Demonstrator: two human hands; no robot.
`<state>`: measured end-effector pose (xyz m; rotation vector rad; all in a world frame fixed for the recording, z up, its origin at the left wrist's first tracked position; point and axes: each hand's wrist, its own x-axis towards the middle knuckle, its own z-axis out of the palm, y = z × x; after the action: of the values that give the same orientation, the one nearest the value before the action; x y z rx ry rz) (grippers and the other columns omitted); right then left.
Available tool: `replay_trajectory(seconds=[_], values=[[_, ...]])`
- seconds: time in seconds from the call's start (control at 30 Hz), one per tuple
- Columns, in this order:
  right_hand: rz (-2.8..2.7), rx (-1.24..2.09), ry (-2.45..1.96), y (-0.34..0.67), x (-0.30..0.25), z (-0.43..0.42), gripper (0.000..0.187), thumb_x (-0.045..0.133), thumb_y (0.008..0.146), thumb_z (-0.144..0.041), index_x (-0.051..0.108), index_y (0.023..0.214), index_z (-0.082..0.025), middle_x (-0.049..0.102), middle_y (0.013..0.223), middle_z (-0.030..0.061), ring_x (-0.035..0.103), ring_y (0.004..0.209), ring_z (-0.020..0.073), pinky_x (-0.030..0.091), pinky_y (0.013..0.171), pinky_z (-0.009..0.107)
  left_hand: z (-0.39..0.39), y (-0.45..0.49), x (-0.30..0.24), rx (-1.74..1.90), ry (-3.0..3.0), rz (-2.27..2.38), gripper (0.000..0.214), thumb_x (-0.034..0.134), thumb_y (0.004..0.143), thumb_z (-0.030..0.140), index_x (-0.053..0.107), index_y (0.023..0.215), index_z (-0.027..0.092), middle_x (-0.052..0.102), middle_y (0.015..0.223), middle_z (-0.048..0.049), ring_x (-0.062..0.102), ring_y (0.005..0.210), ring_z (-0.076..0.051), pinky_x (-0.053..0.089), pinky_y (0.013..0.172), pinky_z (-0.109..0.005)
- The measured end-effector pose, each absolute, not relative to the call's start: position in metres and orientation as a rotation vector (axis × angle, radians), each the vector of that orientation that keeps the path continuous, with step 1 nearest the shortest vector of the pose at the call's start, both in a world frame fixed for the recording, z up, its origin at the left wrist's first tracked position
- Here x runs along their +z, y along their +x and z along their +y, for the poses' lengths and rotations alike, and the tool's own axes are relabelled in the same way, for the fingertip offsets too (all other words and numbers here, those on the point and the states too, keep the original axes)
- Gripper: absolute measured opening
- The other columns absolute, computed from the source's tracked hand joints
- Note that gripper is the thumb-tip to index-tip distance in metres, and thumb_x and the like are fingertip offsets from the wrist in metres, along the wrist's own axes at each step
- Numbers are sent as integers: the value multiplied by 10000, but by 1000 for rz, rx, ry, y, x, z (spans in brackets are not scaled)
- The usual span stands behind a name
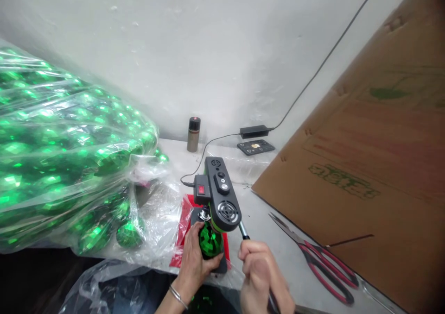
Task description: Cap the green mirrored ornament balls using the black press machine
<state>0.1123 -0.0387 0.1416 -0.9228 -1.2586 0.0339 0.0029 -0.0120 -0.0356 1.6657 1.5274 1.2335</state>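
My left hand (195, 254) grips a shiny green faceted ball (210, 241) from its left side and from below. The ball sits beneath the round front end of a black bench machine (223, 196), which looks like a small drill press. Where the tool meets the ball is hidden by the machine's head. My right hand (263, 273) is wrapped round the lever handle (244, 231), whose metal rod comes out of the machine's right side. Under the machine's black base lies a red sheet (182, 234).
Left, a large clear plastic bag (76, 152) bulges with green balls. Red-handled scissors (321, 263) lie beside a leaning cardboard box (365, 166) on the right. Toward the wall are a spray can (193, 135), a phone (256, 147) and a cabled power adapter (255, 131).
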Motion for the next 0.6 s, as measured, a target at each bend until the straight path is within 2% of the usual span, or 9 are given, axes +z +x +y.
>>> replay_trajectory(seconds=[0.6], values=[[-1138,-48,-933,101,128,-35,443,503,1110,-193,456,670,-214,517,694,-47,470,559,73,349,570,253,-15,12,-43,1340,1785,1578,845,897,684,261,557,1451,157,757,1401,-218,761,1308,-434,660,1099,-639]])
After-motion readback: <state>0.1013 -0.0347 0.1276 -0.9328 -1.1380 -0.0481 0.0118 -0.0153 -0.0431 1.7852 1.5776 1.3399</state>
